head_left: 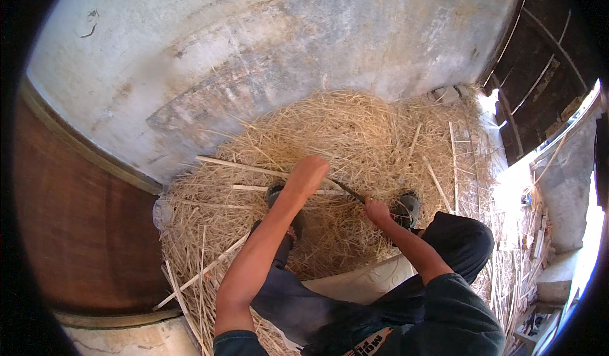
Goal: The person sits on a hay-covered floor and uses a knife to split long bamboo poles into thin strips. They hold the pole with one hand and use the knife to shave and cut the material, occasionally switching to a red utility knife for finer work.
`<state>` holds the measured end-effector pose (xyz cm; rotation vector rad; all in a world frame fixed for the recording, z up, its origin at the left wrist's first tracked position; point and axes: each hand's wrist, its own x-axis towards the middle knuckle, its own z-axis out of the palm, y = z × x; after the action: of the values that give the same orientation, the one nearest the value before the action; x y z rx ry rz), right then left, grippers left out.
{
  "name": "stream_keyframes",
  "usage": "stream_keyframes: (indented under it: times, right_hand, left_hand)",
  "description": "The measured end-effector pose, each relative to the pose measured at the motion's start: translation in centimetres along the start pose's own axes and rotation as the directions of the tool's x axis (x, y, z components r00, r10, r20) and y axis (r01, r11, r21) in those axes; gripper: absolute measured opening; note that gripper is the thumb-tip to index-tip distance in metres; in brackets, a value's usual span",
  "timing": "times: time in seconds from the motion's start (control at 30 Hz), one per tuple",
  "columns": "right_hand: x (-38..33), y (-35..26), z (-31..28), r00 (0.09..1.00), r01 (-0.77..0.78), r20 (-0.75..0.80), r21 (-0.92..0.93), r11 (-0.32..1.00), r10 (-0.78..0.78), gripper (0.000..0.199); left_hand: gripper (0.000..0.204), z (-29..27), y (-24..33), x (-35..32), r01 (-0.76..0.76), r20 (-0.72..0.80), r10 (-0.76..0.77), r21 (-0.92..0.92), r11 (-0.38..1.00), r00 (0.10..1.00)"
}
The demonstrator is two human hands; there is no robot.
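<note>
A brown wooden panel (82, 229) closed off the left. The person crouched on a heap of straw (355, 140), pale split sticks (241, 165) lying loose across it. Their left hand (307, 173) was clenched around a stick, the right hand (377, 211) gripping a dark blade (349, 191) set against it; splitting looked barely begun. The grey wall (254, 51) stood close ahead, with open room only rightward by the doorway (545, 89).
</note>
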<state>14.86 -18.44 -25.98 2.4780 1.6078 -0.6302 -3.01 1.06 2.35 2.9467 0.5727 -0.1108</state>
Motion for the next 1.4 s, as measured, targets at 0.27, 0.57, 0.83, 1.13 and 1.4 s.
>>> stream_keyframes:
  times: [0.27, 0.57, 0.83, 1.13, 1.4]
  right_hand:
    - [-0.7, -1.0, 2.9, 0.993, 0.008, -0.092, 0.659, 0.752, 0.070, 0.053]
    - [-4.2, -5.7, 5.4, 0.941, -0.078, -0.195, 0.674, 0.735, 0.278, 0.054]
    - [-3.0, -2.8, 7.6, 0.957, -0.270, 0.051, 0.521, 0.810, 0.286, 0.056]
    - [-4.4, -3.9, 5.3, 0.958, -0.199, 0.217, 0.974, -0.112, 0.186, 0.045]
    - [-2.1, -5.1, 7.8, 0.938, -0.067, 0.056, 0.998, 0.021, 0.341, 0.040]
  left_hand:
    - [0.009, 0.8, -0.7, 0.4, -0.032, -0.156, 0.030, -0.014, 0.999, 0.987]
    - [0.009, 0.7, -1.5, -0.1, 0.039, 0.011, -0.038, -0.054, 0.998, 0.999]
    - [0.009, -4.7, -1.5, -3.4, 0.181, -0.149, -0.192, -0.084, 0.980, 0.970]
    - [0.012, -6.0, -2.3, -5.8, 0.260, -0.073, -0.289, -0.266, 0.928, 0.955]
    - [0.010, -4.7, -1.7, -3.5, 0.265, -0.001, -0.271, -0.202, 0.943, 0.963]
